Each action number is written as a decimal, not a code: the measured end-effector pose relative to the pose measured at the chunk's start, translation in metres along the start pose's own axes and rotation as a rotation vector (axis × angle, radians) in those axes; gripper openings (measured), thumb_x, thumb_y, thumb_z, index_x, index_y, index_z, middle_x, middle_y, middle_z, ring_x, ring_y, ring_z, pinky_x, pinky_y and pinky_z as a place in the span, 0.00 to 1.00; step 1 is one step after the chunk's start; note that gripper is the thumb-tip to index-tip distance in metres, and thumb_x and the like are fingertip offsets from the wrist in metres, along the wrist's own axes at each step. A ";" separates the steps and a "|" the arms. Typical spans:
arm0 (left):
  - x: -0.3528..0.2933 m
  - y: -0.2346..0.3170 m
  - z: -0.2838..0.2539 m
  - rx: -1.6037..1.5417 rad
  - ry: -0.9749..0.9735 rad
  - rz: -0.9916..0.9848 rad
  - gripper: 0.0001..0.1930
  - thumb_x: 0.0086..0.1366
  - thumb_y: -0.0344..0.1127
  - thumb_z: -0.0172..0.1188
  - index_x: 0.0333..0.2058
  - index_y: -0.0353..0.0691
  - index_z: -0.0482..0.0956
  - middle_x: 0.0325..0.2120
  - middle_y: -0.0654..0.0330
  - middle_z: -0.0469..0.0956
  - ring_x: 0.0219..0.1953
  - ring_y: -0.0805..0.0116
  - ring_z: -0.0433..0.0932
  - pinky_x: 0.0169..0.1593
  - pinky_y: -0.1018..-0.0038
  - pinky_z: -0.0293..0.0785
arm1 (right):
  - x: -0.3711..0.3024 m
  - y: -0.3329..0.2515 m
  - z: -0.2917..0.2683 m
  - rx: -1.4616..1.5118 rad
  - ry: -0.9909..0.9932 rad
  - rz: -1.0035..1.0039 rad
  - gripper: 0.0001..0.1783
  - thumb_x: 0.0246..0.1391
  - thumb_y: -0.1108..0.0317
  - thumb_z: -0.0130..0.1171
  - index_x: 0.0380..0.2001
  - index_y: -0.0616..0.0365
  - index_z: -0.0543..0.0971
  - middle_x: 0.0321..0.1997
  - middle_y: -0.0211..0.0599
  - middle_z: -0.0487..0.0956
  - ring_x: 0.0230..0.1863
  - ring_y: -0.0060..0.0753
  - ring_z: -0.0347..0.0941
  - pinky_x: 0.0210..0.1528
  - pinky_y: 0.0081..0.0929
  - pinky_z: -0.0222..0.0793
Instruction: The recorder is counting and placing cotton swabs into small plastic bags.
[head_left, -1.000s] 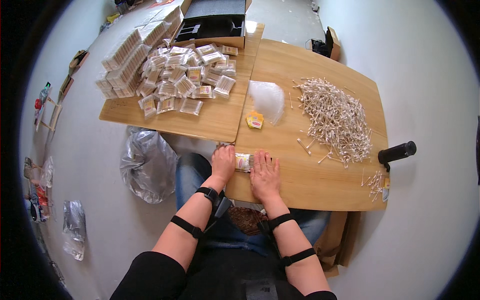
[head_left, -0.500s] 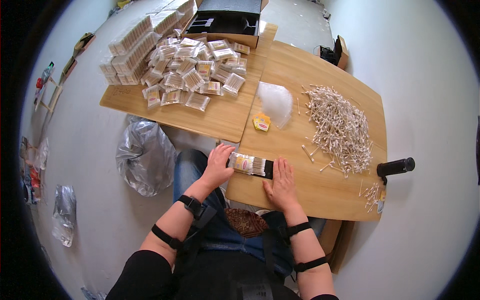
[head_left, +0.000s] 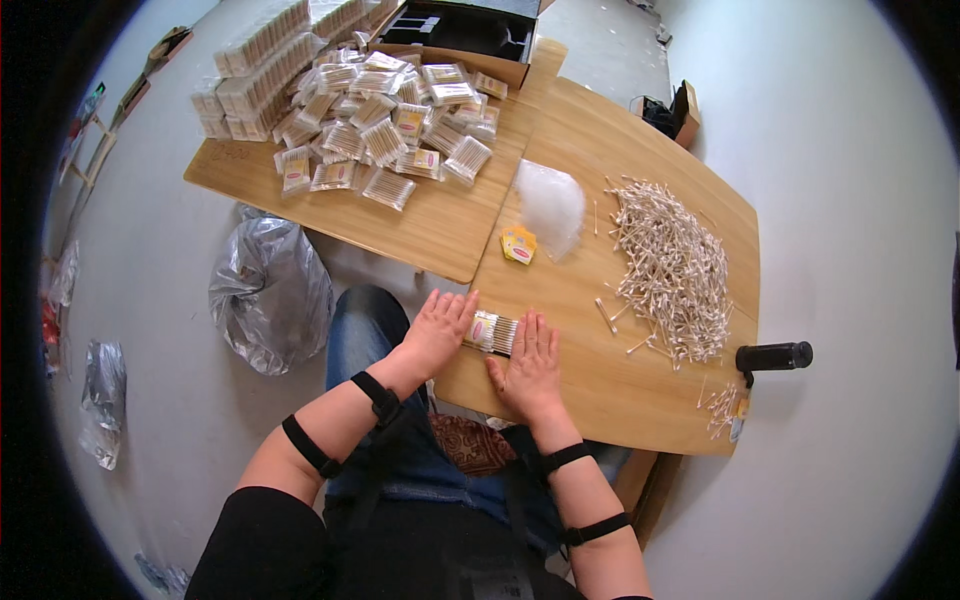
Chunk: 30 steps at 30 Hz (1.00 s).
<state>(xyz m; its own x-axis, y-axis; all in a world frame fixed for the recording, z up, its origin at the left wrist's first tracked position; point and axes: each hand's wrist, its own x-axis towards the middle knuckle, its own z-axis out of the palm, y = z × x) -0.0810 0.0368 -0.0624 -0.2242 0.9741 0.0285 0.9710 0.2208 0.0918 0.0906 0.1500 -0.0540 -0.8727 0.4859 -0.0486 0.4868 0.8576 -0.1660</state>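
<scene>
Two bare hands frame a flat swab packet lying at the near left edge of the right-hand tabletop [head_left: 610, 392]. The left hand [head_left: 438, 328] rests its fingertips on the packet's left end; the right hand [head_left: 530, 372] lies over its right end. Each grip is wide, with fingers extended and flat rather than curled around anything. Between them, the swab packet [head_left: 491, 332] shows a printed card and a row of swabs; how far the clear film covers the row cannot be told.

Beyond the hands lie a fan of yellow cards [head_left: 518, 245] and, just behind it, a pile of clear bags [head_left: 553, 208]. To the right spreads a large heap of loose swabs [head_left: 670, 275], uncontained. A black cylinder [head_left: 774, 357] lies near the right edge.

On the left-hand tabletop [head_left: 425, 240], small filled packets [head_left: 385, 143] form a loose pile, each holding swabs, some with a card visible. Beside them stand stacked bundles [head_left: 262, 82] in clear wrap. Behind, an opened cardboard box [head_left: 463, 40] contains a black insert. On the floor, a grey plastic bag [head_left: 270, 298] bulges; its contents cannot be distinguished.
</scene>
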 end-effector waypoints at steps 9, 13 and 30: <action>0.003 0.001 -0.009 -0.045 0.042 0.029 0.33 0.61 0.34 0.49 0.64 0.27 0.57 0.46 0.51 0.70 0.53 0.56 0.68 0.66 0.58 0.56 | 0.012 -0.037 0.003 0.054 0.004 0.022 0.51 0.52 0.41 0.55 0.65 0.75 0.56 0.73 0.61 0.51 0.75 0.55 0.41 0.74 0.53 0.31; 0.005 -0.006 -0.005 0.073 0.058 0.057 0.34 0.61 0.37 0.51 0.64 0.28 0.57 0.48 0.52 0.70 0.52 0.58 0.68 0.65 0.59 0.56 | 0.016 -0.054 -0.001 0.020 -0.048 0.029 0.51 0.53 0.43 0.55 0.65 0.76 0.54 0.73 0.63 0.50 0.76 0.56 0.40 0.75 0.51 0.31; 0.007 -0.017 -0.002 -0.058 0.170 0.102 0.29 0.60 0.35 0.52 0.61 0.34 0.65 0.40 0.57 0.72 0.47 0.60 0.70 0.61 0.63 0.62 | 0.018 -0.061 0.001 -0.006 -0.011 0.014 0.50 0.56 0.43 0.52 0.65 0.78 0.53 0.73 0.64 0.49 0.75 0.58 0.40 0.74 0.52 0.31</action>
<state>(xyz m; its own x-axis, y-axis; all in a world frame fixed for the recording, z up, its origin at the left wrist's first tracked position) -0.0992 0.0399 -0.0616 -0.1406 0.9679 0.2082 0.9841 0.1136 0.1365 0.0454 0.1059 -0.0455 -0.8663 0.4957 -0.0613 0.4988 0.8521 -0.1588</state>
